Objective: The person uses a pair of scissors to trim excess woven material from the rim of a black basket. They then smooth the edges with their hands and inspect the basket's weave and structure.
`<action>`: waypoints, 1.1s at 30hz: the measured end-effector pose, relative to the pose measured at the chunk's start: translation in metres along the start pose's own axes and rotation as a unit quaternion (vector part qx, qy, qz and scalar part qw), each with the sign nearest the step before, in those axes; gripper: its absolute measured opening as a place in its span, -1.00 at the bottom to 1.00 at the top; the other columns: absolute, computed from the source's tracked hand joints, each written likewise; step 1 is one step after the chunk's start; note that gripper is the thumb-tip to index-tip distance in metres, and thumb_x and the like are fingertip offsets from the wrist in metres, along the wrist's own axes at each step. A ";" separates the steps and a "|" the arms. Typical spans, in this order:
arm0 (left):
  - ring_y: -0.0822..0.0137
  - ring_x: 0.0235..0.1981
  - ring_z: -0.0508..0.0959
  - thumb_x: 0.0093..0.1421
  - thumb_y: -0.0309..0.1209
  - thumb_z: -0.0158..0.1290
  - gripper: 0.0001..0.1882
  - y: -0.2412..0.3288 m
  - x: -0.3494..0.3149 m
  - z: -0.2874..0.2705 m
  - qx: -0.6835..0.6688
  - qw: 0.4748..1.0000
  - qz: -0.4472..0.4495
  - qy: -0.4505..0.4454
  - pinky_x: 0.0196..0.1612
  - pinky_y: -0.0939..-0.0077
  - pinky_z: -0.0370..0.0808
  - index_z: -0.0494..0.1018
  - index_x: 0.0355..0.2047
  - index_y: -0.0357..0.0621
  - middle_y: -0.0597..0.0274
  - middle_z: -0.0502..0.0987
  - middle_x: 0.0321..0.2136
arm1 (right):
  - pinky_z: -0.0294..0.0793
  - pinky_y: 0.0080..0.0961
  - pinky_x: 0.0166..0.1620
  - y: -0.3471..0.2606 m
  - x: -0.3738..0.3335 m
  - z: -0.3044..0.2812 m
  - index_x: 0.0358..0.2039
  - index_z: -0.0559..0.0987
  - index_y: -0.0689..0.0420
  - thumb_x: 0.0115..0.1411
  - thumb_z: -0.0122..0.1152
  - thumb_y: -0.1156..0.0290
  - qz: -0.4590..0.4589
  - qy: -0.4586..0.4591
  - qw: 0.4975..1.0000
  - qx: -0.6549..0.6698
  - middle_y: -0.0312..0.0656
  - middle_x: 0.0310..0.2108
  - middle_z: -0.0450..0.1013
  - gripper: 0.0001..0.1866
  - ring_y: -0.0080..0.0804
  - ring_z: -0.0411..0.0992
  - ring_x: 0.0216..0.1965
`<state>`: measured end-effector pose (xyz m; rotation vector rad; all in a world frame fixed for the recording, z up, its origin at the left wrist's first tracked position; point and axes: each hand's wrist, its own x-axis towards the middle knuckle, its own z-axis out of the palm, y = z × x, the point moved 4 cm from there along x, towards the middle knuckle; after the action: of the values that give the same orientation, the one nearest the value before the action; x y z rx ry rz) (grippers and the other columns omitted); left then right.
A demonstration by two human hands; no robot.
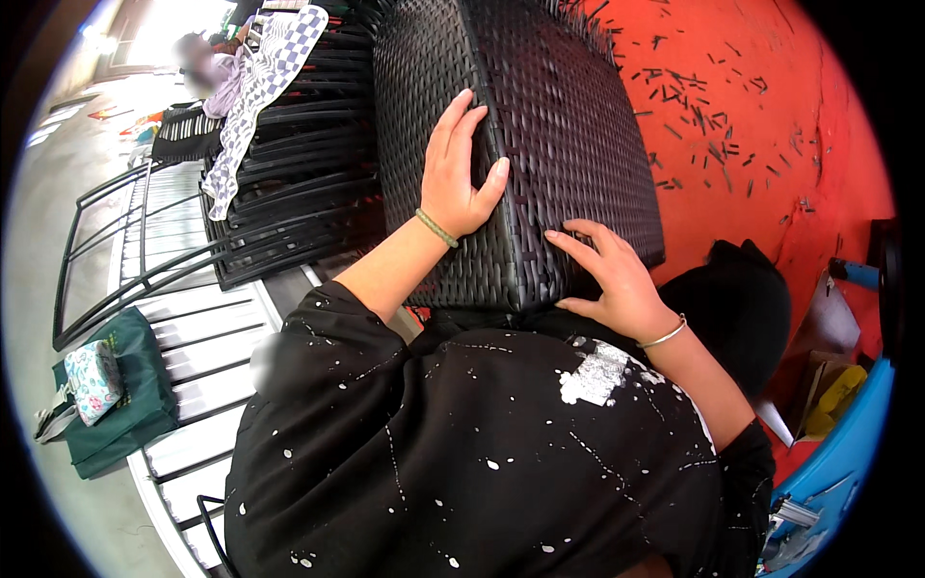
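Observation:
Right in front of me stands a large black piece of woven plastic wicker (568, 135), box-shaped, with loose strand ends bristling along its far edge. My left hand (458, 178) rests on its near vertical corner, fingers stretched upward and thumb apart. Lower down, my right hand (617, 279) touches the face to the right of that corner near the bottom edge, with its fingers spread. Neither hand holds anything. The underside of the wicker piece is hidden.
Black metal frames (299, 164) are stacked at the left, with a checkered cloth (260, 96) draped over them. A dark green bag (125, 395) lies beside white slats (207, 332). Short black offcuts (713, 125) litter the red floor. A blue tub (838, 453) stands at the right. Another person (217, 77) is far left.

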<state>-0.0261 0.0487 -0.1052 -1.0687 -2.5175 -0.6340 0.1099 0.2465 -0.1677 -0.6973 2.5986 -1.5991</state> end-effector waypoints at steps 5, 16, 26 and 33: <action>-0.12 0.23 0.36 0.17 -0.20 0.12 -0.37 -0.002 -0.001 -0.001 -0.024 1.000 -0.014 0.014 0.29 0.13 0.28 0.33 0.16 -0.37 -0.17 0.35 0.21 | 0.34 -0.19 0.20 -0.001 0.003 0.001 0.27 0.42 -0.07 -0.18 0.57 0.35 0.002 -0.005 1.000 0.002 -0.11 0.17 0.30 -0.09 -0.08 0.34 0.15; -0.07 0.19 0.41 0.32 -0.43 -0.06 -0.62 -0.012 -0.004 0.000 -0.085 0.992 -0.053 0.080 0.27 0.19 0.31 0.36 0.12 -0.29 -0.10 0.41 0.16 | 0.41 -0.44 0.13 0.004 0.027 -0.012 0.00 0.59 0.21 0.15 0.41 0.39 0.083 0.015 0.975 0.204 -0.13 0.00 0.47 -0.60 -0.36 0.45 0.04; -0.06 0.24 0.38 0.35 -0.42 -0.07 -0.61 -0.015 -0.008 0.001 -0.108 0.987 -0.088 0.075 0.31 0.18 0.27 0.34 0.15 -0.30 -0.10 0.37 0.20 | 0.48 -0.60 -0.28 0.030 0.174 -0.024 -0.29 0.69 0.27 0.10 0.49 0.20 0.263 0.090 0.940 0.197 -0.24 -0.41 0.61 -0.64 -0.58 0.51 -0.39; -0.07 0.23 0.39 0.33 -0.43 -0.06 -0.60 -0.017 -0.010 0.003 -0.108 0.987 -0.076 0.088 0.30 0.15 0.29 0.34 0.15 -0.32 -0.12 0.39 0.19 | 0.39 -0.63 -0.34 0.016 0.193 -0.032 -0.35 0.70 0.16 0.06 0.51 0.14 0.337 0.042 0.925 0.168 -0.31 -0.43 0.59 -0.66 -0.61 0.50 -0.44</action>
<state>-0.0317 0.0336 -0.1169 -0.8496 -2.4319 -1.0187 -0.0771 0.2076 -0.1238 0.2723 2.1412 -1.7503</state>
